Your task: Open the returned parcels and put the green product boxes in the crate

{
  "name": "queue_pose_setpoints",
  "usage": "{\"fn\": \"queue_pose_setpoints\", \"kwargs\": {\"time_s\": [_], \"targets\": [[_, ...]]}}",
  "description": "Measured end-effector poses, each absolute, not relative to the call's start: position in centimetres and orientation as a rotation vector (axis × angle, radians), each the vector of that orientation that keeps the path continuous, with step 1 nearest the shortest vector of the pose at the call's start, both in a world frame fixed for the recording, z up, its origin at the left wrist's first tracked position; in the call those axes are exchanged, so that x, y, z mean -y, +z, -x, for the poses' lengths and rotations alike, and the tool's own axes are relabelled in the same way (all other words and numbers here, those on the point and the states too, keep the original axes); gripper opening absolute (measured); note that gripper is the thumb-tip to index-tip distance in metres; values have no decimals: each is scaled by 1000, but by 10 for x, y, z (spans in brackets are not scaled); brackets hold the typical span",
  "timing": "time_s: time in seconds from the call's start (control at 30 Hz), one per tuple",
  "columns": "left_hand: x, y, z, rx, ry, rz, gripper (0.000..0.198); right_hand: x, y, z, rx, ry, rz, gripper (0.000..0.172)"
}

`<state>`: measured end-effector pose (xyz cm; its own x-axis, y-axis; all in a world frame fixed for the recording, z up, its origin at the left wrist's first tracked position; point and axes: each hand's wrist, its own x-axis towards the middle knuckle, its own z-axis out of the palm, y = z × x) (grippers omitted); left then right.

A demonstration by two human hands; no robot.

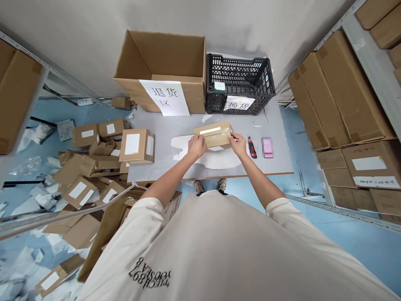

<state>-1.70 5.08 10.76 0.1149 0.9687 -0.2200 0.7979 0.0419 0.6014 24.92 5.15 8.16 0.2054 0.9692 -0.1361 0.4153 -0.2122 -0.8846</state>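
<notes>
Left hand [196, 146] and right hand [238, 144] grip opposite ends of the taped brown cardboard box [214, 133], which lies crosswise between them.

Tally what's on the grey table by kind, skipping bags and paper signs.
Cardboard boxes: 3 (taped box, held; open box; labelled box at left edge)
Black crate: 1
Box cutter: 1
Pink item: 1
Total: 6
</notes>
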Motion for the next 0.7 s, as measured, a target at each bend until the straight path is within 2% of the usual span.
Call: {"fn": "queue_pose_setpoints", "kwargs": {"time_s": [0.17, 0.33, 0.43, 0.57, 0.7], "targets": [[-52, 132, 8, -1479, 731, -1823, 43, -68, 99, -202, 1495, 1014, 1576, 54], [-44, 144, 25, -1617, 683, -1870, 38, -69, 103, -180, 1582, 1112, 1482, 50], [-35, 142, 47, -1685, 690, -1843, 37, -63, 92, -179, 1463, 1020, 1699, 67], [-30, 137, 71, -1832, 709, -1704, 39, -58, 72, -175, 1363, 1273, 1648, 102], [-33, 132, 79, -1883, 730, -1627, 35, -56, 65, -170, 1384, 1306, 1516, 109]]}}
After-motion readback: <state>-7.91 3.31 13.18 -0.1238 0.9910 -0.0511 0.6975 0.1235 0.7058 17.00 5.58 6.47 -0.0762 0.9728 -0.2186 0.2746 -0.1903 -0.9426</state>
